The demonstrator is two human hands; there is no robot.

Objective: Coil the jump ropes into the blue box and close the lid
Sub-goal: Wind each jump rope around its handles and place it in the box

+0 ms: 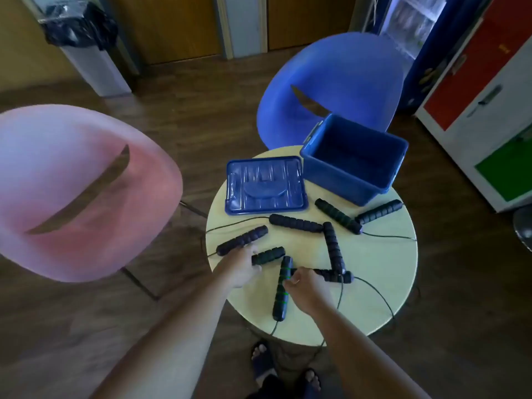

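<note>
Several black foam jump-rope handles lie scattered on a round pale table (374, 283), their thin cords trailing over its edges. The open blue box (354, 159) stands at the table's back right with nothing visible inside. Its blue lid (264, 185) lies flat to the left of it. My left hand (241, 266) grips one end of a short-looking handle (270, 254) near the table's left front. My right hand (305, 286) has its fingers curled round a handle with green stripes (282, 289) that points toward me.
A pink chair (80, 191) stands to the left of the table and a blue chair (334, 84) behind it. A red, white and green cabinet (483, 96) is on the right. My feet in sandals (285, 370) show below the table's near edge.
</note>
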